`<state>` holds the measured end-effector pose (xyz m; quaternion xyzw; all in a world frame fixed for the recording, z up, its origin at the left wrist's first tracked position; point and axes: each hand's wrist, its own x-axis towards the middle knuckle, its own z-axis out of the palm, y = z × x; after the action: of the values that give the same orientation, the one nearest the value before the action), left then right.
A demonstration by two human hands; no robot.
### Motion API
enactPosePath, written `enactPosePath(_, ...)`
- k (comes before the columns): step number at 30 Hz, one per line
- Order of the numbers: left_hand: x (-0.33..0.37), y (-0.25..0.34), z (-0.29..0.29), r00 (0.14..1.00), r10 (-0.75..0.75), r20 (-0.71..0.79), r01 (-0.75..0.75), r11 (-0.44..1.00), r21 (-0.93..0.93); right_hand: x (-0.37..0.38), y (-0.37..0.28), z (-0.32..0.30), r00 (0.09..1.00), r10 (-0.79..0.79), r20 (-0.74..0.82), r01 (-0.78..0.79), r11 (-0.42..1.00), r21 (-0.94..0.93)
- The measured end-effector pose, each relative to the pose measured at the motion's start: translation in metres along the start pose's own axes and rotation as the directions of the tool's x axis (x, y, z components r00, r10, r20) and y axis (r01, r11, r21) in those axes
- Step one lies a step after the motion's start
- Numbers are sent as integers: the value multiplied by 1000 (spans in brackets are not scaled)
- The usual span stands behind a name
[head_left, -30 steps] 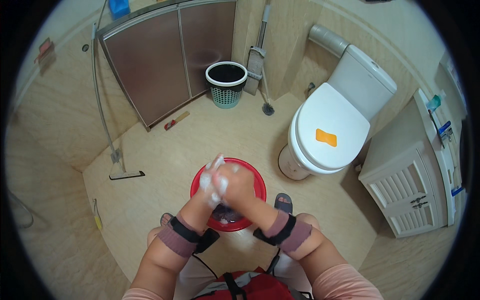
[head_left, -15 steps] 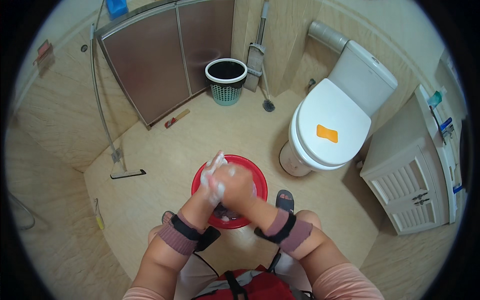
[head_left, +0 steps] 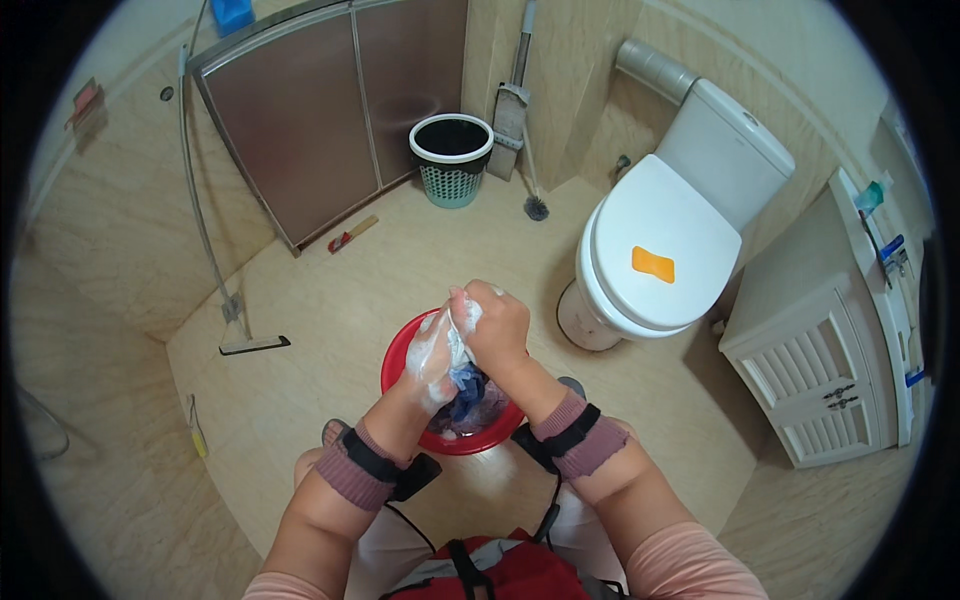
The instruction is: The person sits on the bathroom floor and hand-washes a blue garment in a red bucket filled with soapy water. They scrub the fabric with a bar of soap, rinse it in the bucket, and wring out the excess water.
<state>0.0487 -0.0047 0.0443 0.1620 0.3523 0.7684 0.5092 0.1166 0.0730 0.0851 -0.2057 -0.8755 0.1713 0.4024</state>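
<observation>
Both my hands are together over a red basin (head_left: 398, 350) on the floor between my feet. Thick white suds cover my left hand (head_left: 428, 355), which is closed around a wet cloth (head_left: 467, 390). Gripping the same cloth from the other side, my right hand (head_left: 498, 328) is in a fist with a little foam on it. The cloth looks white and soapy between the hands, and its blue part hangs toward the basin. More purplish fabric (head_left: 490, 408) lies wet inside the basin, partly hidden by my hands and the blue cloth.
A white toilet (head_left: 665, 235) with an orange sponge-shaped piece (head_left: 653, 264) on its lid stands at right, beside a white cabinet (head_left: 810, 360). Farther off are a lined wastebasket (head_left: 452, 165), toilet brush (head_left: 536, 208) and small red-tipped brush (head_left: 353, 235). A floor squeegee (head_left: 255, 347) leans at left.
My right hand has swung up and to the right from across the left hand. The cloth between them now shows, with its blue part exposed.
</observation>
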Motion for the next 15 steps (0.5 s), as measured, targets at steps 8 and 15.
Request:
enactPosePath(8, 22, -13, -55, 988, -103, 114, 118, 984, -134, -10, -11, 1, 974, -217, -71, 222, 971, 84)
enactPosePath(15, 20, -4, -65, 983, -30, 183, 84, 951, -297, -26, -46, -4, 967, -255, -5, 253, 958, 133)
